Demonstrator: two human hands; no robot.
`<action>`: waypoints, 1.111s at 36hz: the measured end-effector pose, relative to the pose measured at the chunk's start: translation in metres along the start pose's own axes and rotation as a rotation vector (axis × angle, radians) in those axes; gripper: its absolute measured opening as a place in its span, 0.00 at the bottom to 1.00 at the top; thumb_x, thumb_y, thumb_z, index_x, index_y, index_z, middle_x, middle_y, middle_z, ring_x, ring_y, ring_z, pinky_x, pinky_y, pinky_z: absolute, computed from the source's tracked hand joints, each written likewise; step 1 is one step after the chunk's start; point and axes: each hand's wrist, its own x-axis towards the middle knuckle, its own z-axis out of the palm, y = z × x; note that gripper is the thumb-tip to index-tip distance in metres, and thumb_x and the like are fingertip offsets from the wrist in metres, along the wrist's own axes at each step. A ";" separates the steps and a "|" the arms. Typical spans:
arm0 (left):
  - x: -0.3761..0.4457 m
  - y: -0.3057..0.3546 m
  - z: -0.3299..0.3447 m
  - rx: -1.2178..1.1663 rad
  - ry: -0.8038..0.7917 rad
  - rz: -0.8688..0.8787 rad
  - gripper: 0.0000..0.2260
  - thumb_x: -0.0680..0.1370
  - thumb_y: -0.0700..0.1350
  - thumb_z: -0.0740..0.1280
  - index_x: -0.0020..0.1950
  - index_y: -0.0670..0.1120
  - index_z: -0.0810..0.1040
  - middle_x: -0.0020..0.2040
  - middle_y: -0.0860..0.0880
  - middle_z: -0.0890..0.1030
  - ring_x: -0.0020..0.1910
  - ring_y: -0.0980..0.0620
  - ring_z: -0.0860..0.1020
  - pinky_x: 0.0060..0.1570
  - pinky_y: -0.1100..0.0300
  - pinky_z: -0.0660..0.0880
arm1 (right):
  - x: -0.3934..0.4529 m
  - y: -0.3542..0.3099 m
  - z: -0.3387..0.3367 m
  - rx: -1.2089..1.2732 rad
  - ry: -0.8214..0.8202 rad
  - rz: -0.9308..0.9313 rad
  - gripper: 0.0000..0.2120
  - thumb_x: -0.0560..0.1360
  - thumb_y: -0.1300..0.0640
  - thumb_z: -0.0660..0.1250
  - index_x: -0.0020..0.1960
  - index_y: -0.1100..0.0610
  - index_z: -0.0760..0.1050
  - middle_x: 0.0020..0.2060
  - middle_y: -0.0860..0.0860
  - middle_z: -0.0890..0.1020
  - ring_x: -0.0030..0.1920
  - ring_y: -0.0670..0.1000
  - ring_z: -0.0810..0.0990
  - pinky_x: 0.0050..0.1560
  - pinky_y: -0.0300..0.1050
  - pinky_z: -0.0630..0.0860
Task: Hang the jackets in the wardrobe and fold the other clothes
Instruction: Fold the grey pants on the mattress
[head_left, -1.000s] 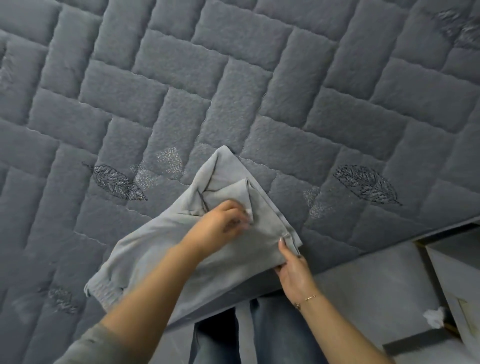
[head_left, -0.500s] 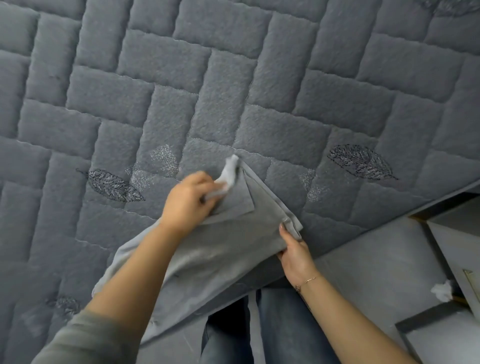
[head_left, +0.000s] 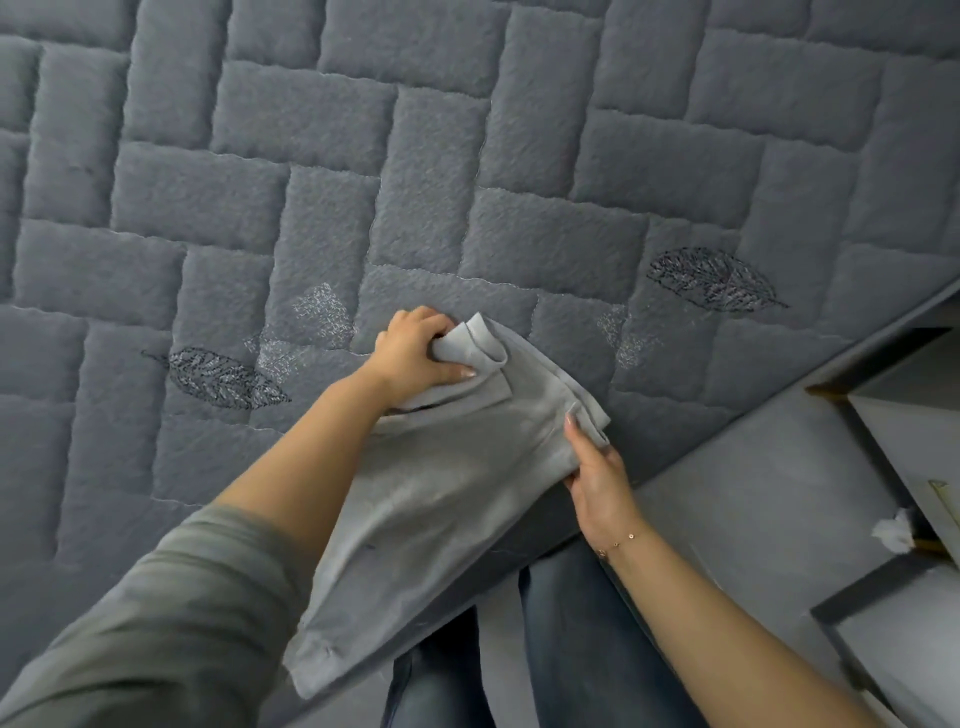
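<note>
Nearest, light grey trousers (head_left: 447, 483) lying on the quilted grey bedspread (head_left: 519, 156) at its front edge. Right hand (head_left: 597, 475) pinching their right corner. Farther in, left hand (head_left: 415, 353) gripping a bunched fold.

The left hand (head_left: 415, 353) reaches forward on an extended arm, its fingers curled round a bunched fold of the grey garment (head_left: 441, 483), thumb lying along the cloth. The right hand (head_left: 597, 467) sits nearer the body and to the right of the left hand, pinching the garment's edge, forefinger straight along it.
</note>
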 end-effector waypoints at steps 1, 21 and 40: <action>-0.004 0.000 -0.003 -0.052 -0.016 0.048 0.13 0.69 0.48 0.78 0.43 0.53 0.74 0.43 0.55 0.74 0.48 0.48 0.71 0.52 0.54 0.70 | -0.007 0.002 0.003 -0.048 0.013 -0.079 0.15 0.78 0.50 0.67 0.62 0.55 0.79 0.58 0.50 0.83 0.63 0.47 0.78 0.67 0.48 0.72; -0.265 -0.194 -0.036 0.292 0.126 0.477 0.14 0.66 0.35 0.66 0.49 0.39 0.84 0.50 0.42 0.85 0.49 0.43 0.84 0.48 0.52 0.80 | -0.154 0.226 0.087 -1.452 -0.458 -1.139 0.29 0.63 0.56 0.79 0.64 0.54 0.79 0.59 0.52 0.80 0.57 0.52 0.81 0.52 0.45 0.80; -0.275 -0.282 0.046 0.313 0.177 0.471 0.35 0.66 0.29 0.73 0.72 0.41 0.71 0.73 0.40 0.67 0.68 0.37 0.64 0.68 0.43 0.66 | -0.124 0.303 0.098 -1.723 -0.041 -1.163 0.29 0.62 0.64 0.78 0.62 0.56 0.79 0.61 0.53 0.81 0.60 0.53 0.80 0.60 0.57 0.76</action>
